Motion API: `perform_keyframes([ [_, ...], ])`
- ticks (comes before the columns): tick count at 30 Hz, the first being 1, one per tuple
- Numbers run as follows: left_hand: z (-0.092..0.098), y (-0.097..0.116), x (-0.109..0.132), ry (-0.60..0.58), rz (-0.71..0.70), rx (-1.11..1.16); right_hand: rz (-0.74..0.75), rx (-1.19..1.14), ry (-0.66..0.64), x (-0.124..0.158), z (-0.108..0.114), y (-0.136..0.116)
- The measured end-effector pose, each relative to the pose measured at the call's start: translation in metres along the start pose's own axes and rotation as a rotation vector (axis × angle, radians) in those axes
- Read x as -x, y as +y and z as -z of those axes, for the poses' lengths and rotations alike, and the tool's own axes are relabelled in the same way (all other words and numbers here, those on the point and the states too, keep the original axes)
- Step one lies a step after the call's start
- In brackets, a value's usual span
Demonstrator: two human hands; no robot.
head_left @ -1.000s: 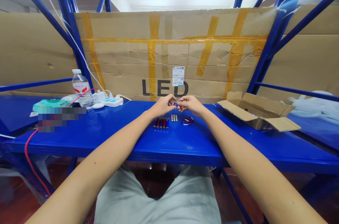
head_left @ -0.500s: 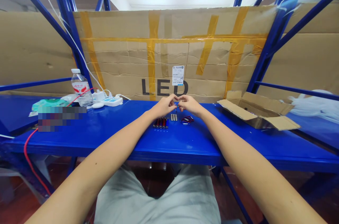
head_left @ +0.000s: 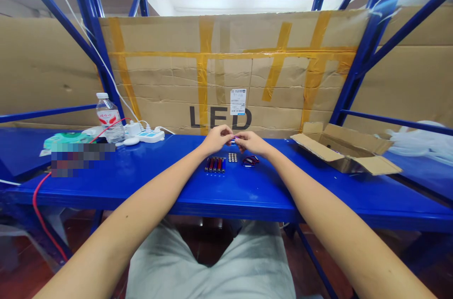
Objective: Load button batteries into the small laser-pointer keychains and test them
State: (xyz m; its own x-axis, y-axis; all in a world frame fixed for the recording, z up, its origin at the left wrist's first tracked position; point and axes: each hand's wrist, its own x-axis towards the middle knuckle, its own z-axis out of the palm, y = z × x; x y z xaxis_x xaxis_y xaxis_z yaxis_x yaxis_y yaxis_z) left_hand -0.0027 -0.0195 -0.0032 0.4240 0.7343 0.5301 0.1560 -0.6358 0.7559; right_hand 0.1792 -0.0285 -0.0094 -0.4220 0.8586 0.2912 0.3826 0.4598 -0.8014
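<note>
My left hand (head_left: 218, 139) and my right hand (head_left: 250, 142) meet over the table, fingertips pinched together. Between them is a small shiny metal piece (head_left: 233, 140) with a hint of purple; fingers cover most of it, so its kind is unclear. Just below my left hand lies a row of slim red and blue metal tubes (head_left: 215, 165), like mini flashlights. Several small silver round pieces (head_left: 232, 157), resembling button cells, sit in a tight grid beneath both hands. Near my right wrist rests a small pile of red and blue carabiner-like clips (head_left: 250, 161).
On the blue table (head_left: 233, 195), an open cardboard box (head_left: 339, 148) stands right. At left are a water bottle (head_left: 108, 117), a power strip (head_left: 151, 135) and a green pack (head_left: 65, 139). A taped cardboard panel (head_left: 170, 82) rises behind, between blue posts.
My hands have shifted slightly, and the fingertips, arched together before, now sit lower around the small metal piece. The tubes, round pieces and clips lie as before.
</note>
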Motion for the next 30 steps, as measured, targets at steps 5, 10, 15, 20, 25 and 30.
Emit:
perform_keyframes([
  [5, 0.001, -0.001, -0.001, -0.008, 0.16, 0.179, -0.078, -0.05, -0.031, 0.002, -0.003, 0.0],
  [10, -0.002, 0.001, 0.0, 0.028, 0.316, 0.29, -0.102, 0.082, 0.029, 0.003, -0.007, -0.001],
  [15, -0.003, 0.004, 0.002, 0.037, 0.341, 0.371, 0.005, 0.258, 0.143, 0.004, -0.007, -0.004],
  [20, -0.002, 0.003, 0.001, 0.048, 0.328, 0.389, 0.14, 0.364, 0.111, 0.004, -0.008, -0.003],
  [25, -0.002, 0.002, 0.0, 0.058, 0.315, 0.381, 0.135, 0.457, 0.096, 0.002, -0.011, -0.002],
  [30, -0.002, 0.002, 0.0, 0.069, 0.305, 0.372, 0.121, 0.494, 0.13, 0.002, -0.013, -0.002],
])
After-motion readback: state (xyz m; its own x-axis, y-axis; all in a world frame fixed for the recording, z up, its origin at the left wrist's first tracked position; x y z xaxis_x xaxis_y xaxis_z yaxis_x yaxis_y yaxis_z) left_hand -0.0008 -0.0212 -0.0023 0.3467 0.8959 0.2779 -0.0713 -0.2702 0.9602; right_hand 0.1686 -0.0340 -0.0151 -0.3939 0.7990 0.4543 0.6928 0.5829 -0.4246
